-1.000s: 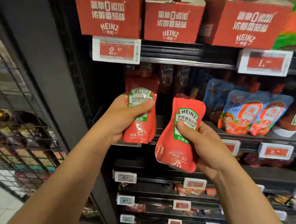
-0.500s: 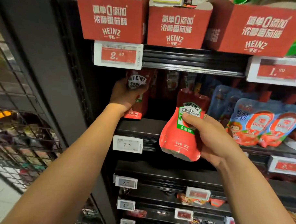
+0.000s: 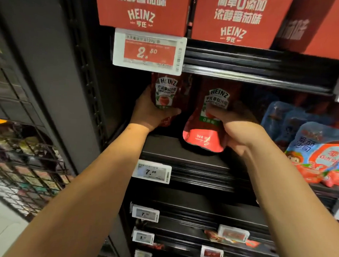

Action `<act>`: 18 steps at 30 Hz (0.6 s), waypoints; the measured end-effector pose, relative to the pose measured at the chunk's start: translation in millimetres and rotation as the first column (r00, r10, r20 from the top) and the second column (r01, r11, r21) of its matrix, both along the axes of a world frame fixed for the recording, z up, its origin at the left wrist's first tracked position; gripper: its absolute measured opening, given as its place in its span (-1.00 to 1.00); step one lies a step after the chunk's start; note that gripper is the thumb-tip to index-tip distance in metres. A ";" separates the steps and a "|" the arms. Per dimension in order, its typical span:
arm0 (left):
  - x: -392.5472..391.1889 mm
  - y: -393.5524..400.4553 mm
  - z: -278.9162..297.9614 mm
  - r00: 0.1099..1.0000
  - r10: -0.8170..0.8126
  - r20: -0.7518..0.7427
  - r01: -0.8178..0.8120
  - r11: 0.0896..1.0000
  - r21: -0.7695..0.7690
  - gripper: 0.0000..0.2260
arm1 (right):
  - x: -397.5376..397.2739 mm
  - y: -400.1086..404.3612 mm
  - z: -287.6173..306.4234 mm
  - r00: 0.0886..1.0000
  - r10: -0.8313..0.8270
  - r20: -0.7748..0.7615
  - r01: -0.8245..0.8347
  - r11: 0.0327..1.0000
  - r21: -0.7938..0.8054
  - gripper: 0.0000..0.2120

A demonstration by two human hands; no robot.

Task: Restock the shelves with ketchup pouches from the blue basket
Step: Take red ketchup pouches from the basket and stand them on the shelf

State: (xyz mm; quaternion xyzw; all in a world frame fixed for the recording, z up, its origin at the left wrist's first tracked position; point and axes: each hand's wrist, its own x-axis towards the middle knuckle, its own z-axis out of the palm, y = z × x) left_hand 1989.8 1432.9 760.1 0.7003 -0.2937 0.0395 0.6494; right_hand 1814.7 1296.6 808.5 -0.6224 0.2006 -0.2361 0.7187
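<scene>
Both hands inside the dark shelf (image 3: 183, 148) bay, one red ketchup pouch each. Left hand (image 3: 152, 110) at 10 o'clock of frame centre, grip wrapped round the left pouch (image 3: 165, 93), thumb across its front, pouch upright and deep in the bay just under the 2.80 price tag (image 3: 149, 50). Right hand (image 3: 237, 128) at about 2 o'clock, grip curled round the right pouch (image 3: 205, 125), fingers across the label; its base at the shelf's front, contact unclear. Both labels read HEINZ, Chinese text, TOMATO KETCHUP. Red HEINZ cartons (image 3: 144, 10) with Chinese lettering on the shelf above, at 12 o'clock. Blue-and-red pouches (image 3: 315, 152) with cartoon print at 3 o'clock, same shelf. 7.99 tag (image 3: 151, 172) on the shelf's front edge. Blue basket out of view.
</scene>
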 end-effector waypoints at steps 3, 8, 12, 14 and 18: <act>4.8 -1.1 -3.3 1.000 -0.003 -0.006 0.003 1.000 0.027 -0.25 | 28.7 -6.1 -0.2 0.998 -0.030 -0.047 0.020 0.981 -0.193 -0.61; 6.5 -0.8 -4.7 0.999 0.019 0.029 -0.019 1.000 0.003 -0.21 | 63.7 -12.0 -0.5 0.998 -0.061 0.007 0.056 0.868 -0.493 -0.42; 7.9 0.6 -5.4 0.998 0.042 0.042 -0.042 0.999 -0.001 -0.27 | 74.3 -19.1 -11.5 0.992 -0.107 0.066 0.125 0.788 -0.603 -0.43; 9.6 -0.5 -6.1 0.998 0.052 0.036 -0.052 0.998 0.017 -0.30 | 76.1 -21.2 -17.5 0.988 -0.144 0.060 0.148 0.737 -0.660 -0.43; 8.1 -2.4 -5.7 0.997 0.073 0.012 -0.073 0.997 0.025 -0.36 | 74.2 -23.1 -24.8 0.982 -0.178 0.058 0.170 0.720 -0.673 -0.37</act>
